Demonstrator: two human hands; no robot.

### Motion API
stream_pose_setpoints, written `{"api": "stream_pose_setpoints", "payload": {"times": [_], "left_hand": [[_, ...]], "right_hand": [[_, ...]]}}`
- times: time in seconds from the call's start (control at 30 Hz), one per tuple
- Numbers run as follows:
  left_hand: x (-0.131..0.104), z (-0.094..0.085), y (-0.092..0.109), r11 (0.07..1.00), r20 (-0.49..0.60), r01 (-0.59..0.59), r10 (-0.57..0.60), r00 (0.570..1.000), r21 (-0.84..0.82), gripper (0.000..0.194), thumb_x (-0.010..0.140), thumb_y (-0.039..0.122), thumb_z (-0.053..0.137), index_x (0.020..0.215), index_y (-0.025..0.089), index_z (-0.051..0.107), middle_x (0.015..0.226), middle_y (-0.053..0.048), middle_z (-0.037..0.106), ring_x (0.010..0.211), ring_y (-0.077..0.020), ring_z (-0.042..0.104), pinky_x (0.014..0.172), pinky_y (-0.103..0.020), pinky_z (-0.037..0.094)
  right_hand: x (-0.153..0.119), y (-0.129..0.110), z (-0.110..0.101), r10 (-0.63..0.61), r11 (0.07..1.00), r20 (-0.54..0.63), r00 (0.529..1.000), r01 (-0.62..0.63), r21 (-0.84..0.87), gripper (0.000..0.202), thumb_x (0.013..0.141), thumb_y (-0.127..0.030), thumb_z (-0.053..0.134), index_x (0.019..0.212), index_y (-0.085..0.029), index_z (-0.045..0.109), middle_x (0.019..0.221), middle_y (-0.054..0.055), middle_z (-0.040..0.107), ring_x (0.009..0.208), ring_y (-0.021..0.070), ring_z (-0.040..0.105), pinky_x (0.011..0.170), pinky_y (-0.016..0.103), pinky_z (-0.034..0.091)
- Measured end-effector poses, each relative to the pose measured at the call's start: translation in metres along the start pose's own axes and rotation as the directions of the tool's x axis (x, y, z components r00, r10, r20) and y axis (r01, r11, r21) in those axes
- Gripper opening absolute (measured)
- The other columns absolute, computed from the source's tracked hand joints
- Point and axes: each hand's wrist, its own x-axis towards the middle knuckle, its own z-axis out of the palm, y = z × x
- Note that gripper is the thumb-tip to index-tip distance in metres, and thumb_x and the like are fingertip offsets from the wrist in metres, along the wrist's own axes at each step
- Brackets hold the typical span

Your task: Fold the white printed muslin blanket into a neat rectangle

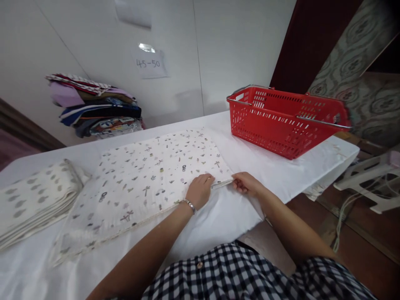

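A thin white cloth [137, 179] printed with small plants and shapes lies spread over the white-covered table [268, 166]. My left hand [199, 191], with a bracelet at the wrist, rests on the cloth's near edge toward its right end, fingers extended and lying flat. At the near right corner my right hand [245, 183] pinches the layered edge of the cloth between thumb and fingers. To the left, a folded stack of white cloth with grey spots [40, 191] lies beside the spread one.
A red plastic basket [265, 125] with metal handles stands at the table's back right. Folded clothes [100, 108] are piled behind the table at the left. A white plastic stool [375, 179] with cables is on the right.
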Motion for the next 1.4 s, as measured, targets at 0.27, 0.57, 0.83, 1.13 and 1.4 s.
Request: {"api": "stream_pose_setpoints", "payload": {"times": [0.27,0.57,0.83,1.13,1.4], "left_hand": [[0.017,0.018,0.023,0.99,-0.124,-0.133,0.126,0.984,-0.046,0.021,0.084,0.013,0.047,0.094,0.022,0.062,0.117,-0.008,0.055,0.112,-0.0228,0.046,0.089,-0.039,0.036],[0.033,0.024,0.031,0.999,-0.053,-0.032,0.031,0.998,-0.032,0.019,0.086,0.019,0.047,0.094,0.021,0.064,0.119,-0.007,0.055,0.111,-0.0232,0.046,0.089,-0.039,0.038],[0.037,0.023,0.029,0.973,0.016,0.109,-0.108,0.994,-0.205,0.019,0.085,0.023,0.049,0.093,0.023,0.067,0.119,-0.003,0.056,0.11,-0.0204,0.047,0.094,-0.037,0.039],[0.043,0.025,0.035,0.979,-0.025,0.063,-0.069,0.997,-0.194,0.022,0.088,0.024,0.045,0.092,0.024,0.067,0.12,-0.002,0.057,0.108,-0.0203,0.048,0.091,-0.037,0.04],[0.038,0.032,0.042,0.997,-0.108,-0.05,0.044,0.993,-0.059,0.018,0.086,0.021,0.047,0.086,0.021,0.065,0.125,-0.003,0.054,0.111,-0.0204,0.047,0.089,-0.037,0.04]], "right_hand": [[0.0,-0.006,0.001,0.008,0.998,-0.008,1.0,-0.008,-0.061,0.035,0.08,-0.037,0.046,0.055,-0.013,0.056,0.044,0.001,0.053,0.031,0.0063,0.04,0.031,0.019,0.018],[0.001,-0.006,0.0,0.036,0.994,-0.003,0.999,-0.036,-0.105,0.035,0.08,-0.041,0.045,0.059,-0.014,0.055,0.044,0.0,0.053,0.032,0.0066,0.04,0.031,0.02,0.015],[0.005,-0.008,-0.002,0.03,0.983,0.003,1.0,-0.029,-0.184,0.032,0.081,-0.038,0.044,0.066,-0.014,0.057,0.044,-0.001,0.054,0.033,0.0065,0.042,0.032,0.02,0.018],[0.004,-0.011,-0.002,0.007,0.979,0.04,0.999,0.001,-0.202,0.032,0.081,-0.04,0.043,0.065,-0.014,0.056,0.048,-0.001,0.056,0.034,0.0064,0.044,0.032,0.019,0.019],[-0.002,-0.012,-0.003,0.043,0.974,0.046,0.998,-0.031,-0.224,0.034,0.08,-0.038,0.044,0.061,-0.014,0.056,0.047,0.0,0.055,0.033,0.0064,0.042,0.03,0.019,0.02]]}}
